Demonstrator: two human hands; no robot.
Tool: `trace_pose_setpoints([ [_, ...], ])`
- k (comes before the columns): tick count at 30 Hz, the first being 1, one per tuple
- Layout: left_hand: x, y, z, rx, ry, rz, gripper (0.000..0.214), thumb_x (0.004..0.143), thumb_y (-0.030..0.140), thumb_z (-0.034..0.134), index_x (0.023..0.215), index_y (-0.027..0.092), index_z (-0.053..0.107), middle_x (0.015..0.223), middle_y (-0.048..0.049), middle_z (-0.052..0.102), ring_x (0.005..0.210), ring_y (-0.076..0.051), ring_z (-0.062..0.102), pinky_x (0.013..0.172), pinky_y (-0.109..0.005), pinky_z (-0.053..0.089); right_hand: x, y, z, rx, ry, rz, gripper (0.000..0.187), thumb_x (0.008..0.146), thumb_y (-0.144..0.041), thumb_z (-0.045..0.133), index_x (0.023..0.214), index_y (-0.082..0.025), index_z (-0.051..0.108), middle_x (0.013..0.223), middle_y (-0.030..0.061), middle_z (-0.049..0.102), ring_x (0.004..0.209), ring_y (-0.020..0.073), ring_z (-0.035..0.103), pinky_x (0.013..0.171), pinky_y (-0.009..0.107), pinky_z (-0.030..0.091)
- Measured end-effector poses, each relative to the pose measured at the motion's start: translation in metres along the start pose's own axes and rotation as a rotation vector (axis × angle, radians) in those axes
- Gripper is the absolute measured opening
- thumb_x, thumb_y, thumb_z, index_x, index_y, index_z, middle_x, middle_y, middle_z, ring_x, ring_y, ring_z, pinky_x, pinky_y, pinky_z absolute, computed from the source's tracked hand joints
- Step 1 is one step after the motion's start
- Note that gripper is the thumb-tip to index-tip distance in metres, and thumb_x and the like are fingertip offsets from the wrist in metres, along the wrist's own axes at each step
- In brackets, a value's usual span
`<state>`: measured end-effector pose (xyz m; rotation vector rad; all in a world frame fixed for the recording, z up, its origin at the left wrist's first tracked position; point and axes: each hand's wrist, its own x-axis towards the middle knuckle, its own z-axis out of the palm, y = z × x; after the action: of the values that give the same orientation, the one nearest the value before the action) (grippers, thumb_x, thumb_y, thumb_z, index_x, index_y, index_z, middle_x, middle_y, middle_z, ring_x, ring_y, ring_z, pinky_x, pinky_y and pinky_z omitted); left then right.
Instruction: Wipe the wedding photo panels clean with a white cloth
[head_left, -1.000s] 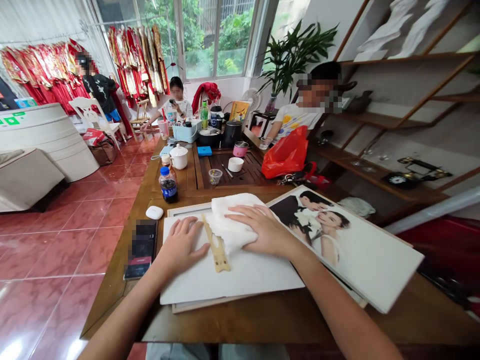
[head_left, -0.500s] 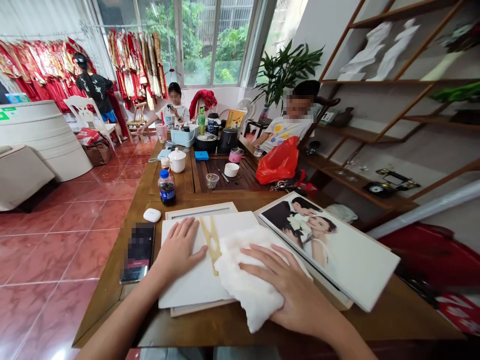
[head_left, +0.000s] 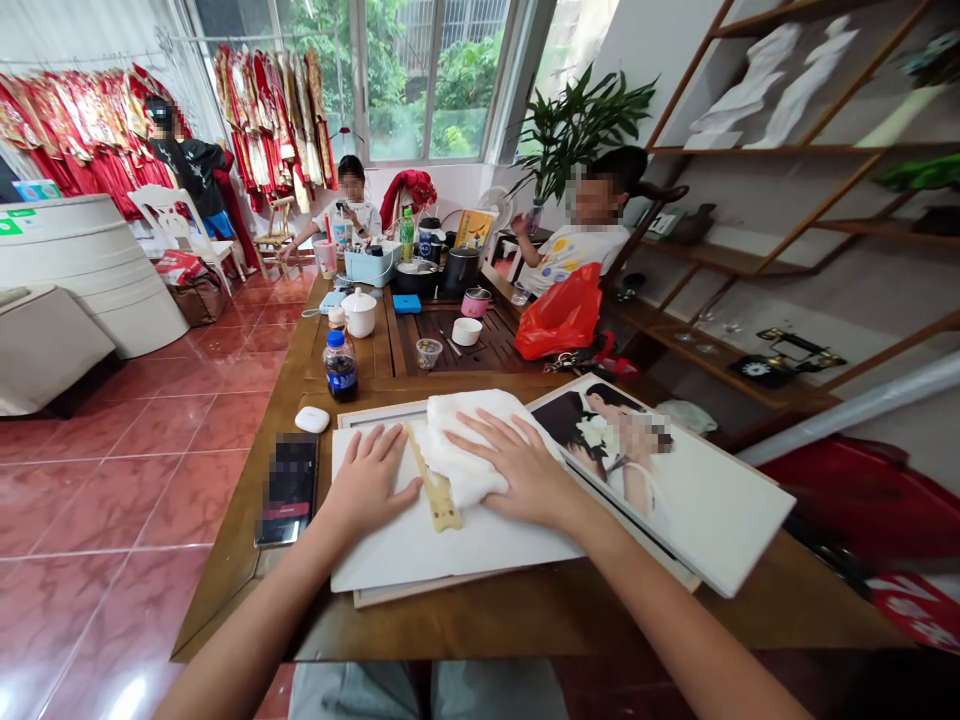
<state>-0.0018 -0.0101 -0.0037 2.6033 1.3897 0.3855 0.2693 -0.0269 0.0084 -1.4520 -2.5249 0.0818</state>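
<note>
My left hand [head_left: 375, 482] lies flat on the left part of a white panel [head_left: 390, 555], fingers spread and nothing in them. My right hand [head_left: 517, 460] rests spread and flat on a bunched white cloth [head_left: 457, 475], pressing it against the panel's upper right part. Between the hands a flat tan strip [head_left: 444, 505] with small dark marks at its lower end lies on the panel; the cloth covers its right edge in part. Under the panel, the light wooden rim of a frame [head_left: 379, 416] shows. To the right a wedding photo panel [head_left: 720, 500] lies tilted on another frame.
A phone [head_left: 289, 490], a white earbud case [head_left: 312, 419] and a dark drink bottle [head_left: 341, 368] stand along the table's left side. Farther back are a lidded white pot [head_left: 360, 313], cups and a red plastic bag [head_left: 559, 320]. Two people sit beyond; another stands by hanging garments.
My right hand has pushed the cloth up and away across the panel, uncovering its lower right part and the strip's lower end. My left hand stays flat on the panel.
</note>
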Motion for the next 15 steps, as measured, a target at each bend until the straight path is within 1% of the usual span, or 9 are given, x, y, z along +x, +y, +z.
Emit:
trace_pose_setpoints([
  [3, 0.0, 0.002, 0.0, 0.006, -0.008, -0.016, 0.069, 0.098, 0.051, 0.051, 0.159, 0.023, 0.034, 0.165, -0.0103, 0.039, 0.154, -0.034, 0.031, 0.128, -0.058, 0.018, -0.028, -0.01, 0.003, -0.012, 0.004, -0.019, 0.085, 0.074, -0.03, 0.064, 0.156, -0.038, 0.043, 0.167, 0.0051, 0.033, 0.153, 0.0365, 0.029, 0.118, 0.067, 0.021],
  [6, 0.0, 0.002, 0.001, 0.002, 0.002, -0.013, 0.069, 0.098, 0.051, 0.05, 0.159, 0.023, 0.035, 0.165, -0.0107, 0.039, 0.154, -0.034, 0.031, 0.127, -0.059, 0.019, -0.062, -0.022, 0.005, -0.019, 0.005, -0.04, 0.093, 0.071, -0.031, 0.067, 0.159, -0.038, 0.038, 0.169, 0.0054, 0.03, 0.152, 0.039, 0.029, 0.118, 0.067, 0.021],
  [9, 0.0, 0.0, 0.003, -0.008, 0.014, 0.004, 0.069, 0.099, 0.052, 0.049, 0.16, 0.024, 0.034, 0.164, -0.0104, 0.04, 0.154, -0.034, 0.03, 0.127, -0.058, 0.019, -0.081, -0.027, 0.006, -0.019, 0.005, -0.047, 0.094, 0.072, -0.034, 0.068, 0.16, -0.038, 0.034, 0.168, 0.0059, 0.031, 0.151, 0.0403, 0.031, 0.117, 0.068, 0.022],
  [10, 0.0, -0.001, 0.003, -0.011, 0.012, 0.008, 0.069, 0.099, 0.052, 0.049, 0.16, 0.024, 0.034, 0.165, -0.0103, 0.039, 0.155, -0.034, 0.03, 0.127, -0.058, 0.018, -0.082, -0.027, 0.007, -0.018, 0.006, -0.044, 0.094, 0.072, -0.034, 0.068, 0.16, -0.038, 0.034, 0.168, 0.006, 0.032, 0.151, 0.0405, 0.032, 0.117, 0.068, 0.023],
  [12, 0.0, -0.002, 0.003, -0.013, 0.003, 0.014, 0.069, 0.099, 0.052, 0.048, 0.16, 0.023, 0.033, 0.165, -0.0102, 0.039, 0.155, -0.035, 0.03, 0.127, -0.059, 0.018, -0.074, -0.025, 0.006, -0.018, 0.01, -0.034, 0.093, 0.071, -0.031, 0.067, 0.159, -0.038, 0.038, 0.167, 0.0063, 0.033, 0.15, 0.0405, 0.034, 0.117, 0.068, 0.024],
  [15, 0.0, -0.002, 0.001, -0.017, -0.009, 0.021, 0.069, 0.099, 0.052, 0.047, 0.16, 0.023, 0.033, 0.165, -0.0106, 0.038, 0.155, -0.036, 0.029, 0.127, -0.06, 0.018, -0.045, -0.017, 0.004, -0.015, 0.009, -0.009, 0.088, 0.071, -0.029, 0.066, 0.156, -0.037, 0.043, 0.166, 0.0065, 0.035, 0.15, 0.0393, 0.034, 0.117, 0.067, 0.024],
])
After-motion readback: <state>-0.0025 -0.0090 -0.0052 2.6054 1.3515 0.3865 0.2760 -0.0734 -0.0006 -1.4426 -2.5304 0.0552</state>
